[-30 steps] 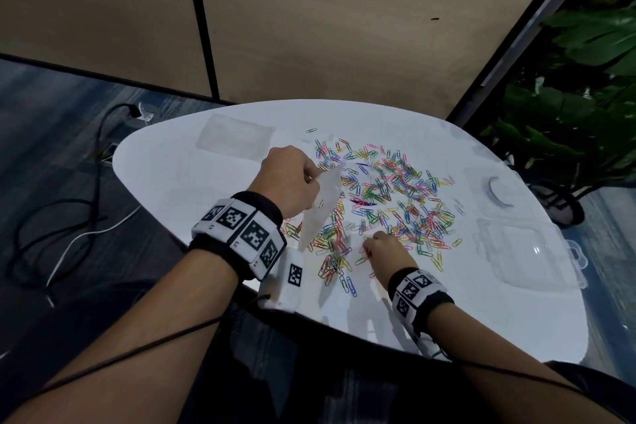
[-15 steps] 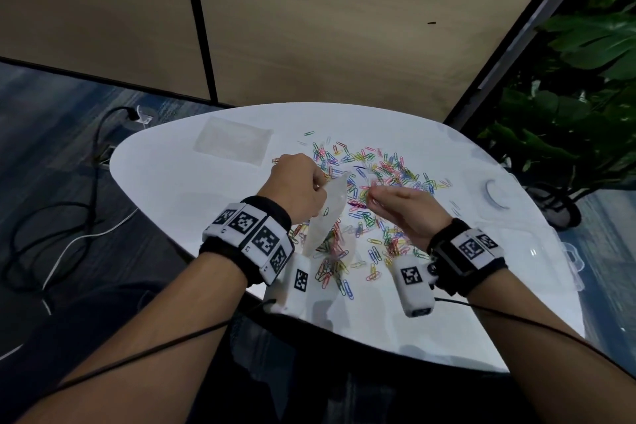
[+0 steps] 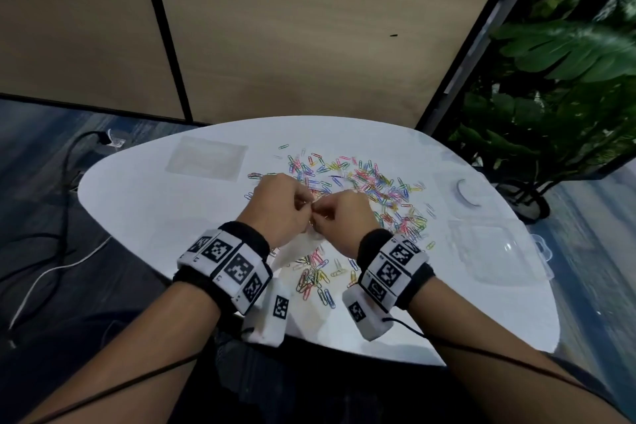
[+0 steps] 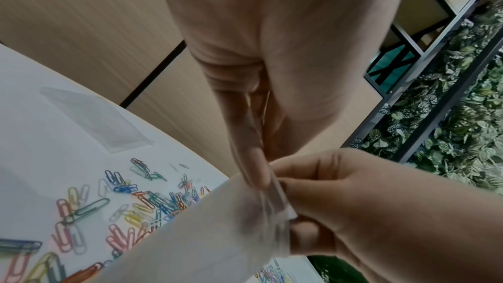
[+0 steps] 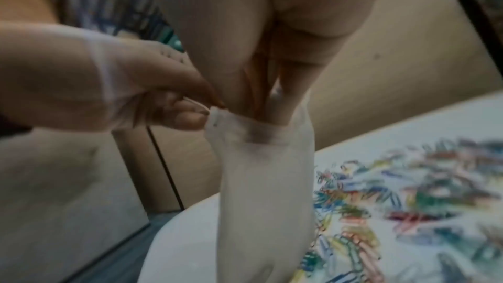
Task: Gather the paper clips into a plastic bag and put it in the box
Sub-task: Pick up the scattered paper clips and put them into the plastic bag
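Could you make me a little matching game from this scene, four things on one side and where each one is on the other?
Things:
1. plastic bag
2. paper clips
3. clear box
4. spare flat bags

Places:
A. scattered across the middle of the white table
B. far left part of the table
C. pinched at its mouth by the left hand and right hand
D. right edge of the table

Pairs: 1-C, 2-A, 3-D, 4-B

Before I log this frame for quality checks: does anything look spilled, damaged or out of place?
Only the paper clips, strewn loose across the white table. Both the left hand and right hand pinch the plastic bag; no damage shows.
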A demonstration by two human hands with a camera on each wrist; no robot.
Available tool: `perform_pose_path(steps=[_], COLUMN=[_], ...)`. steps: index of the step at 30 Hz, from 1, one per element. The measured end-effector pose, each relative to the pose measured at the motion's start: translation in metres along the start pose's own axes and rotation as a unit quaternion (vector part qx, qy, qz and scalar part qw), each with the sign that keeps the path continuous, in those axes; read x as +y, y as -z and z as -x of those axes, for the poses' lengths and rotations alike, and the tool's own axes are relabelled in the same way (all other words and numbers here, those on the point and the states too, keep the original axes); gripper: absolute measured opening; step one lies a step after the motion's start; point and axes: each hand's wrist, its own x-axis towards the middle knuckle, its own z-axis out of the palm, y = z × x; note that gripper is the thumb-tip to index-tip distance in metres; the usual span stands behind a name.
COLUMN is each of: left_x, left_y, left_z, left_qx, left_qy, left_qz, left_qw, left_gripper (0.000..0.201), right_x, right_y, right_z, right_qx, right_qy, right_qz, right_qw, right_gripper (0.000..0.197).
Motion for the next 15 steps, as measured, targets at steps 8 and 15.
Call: perform_pose_path(steps=[8,15], left_x=[-0.01,-0.03], left_y=[0.015,0.038], left_z=[-0.003,-0.002], left_qx=[0.038,0.06], left_qy=[0.032,0.042], left_qz=[0.029,0.006], left_qw=[0.998,0.997], left_gripper=[0.019,0.02], right_x=[0.022,0.102], right_y=[0.021,0.002], right_z=[0.006,0.037], right_qx=[0.026,-0.173], right_qy=[-0.047,-0.224], right_qz=[-0.18,0.126], right_qw=[0.982,0.951], right_gripper=[0.016,0.069])
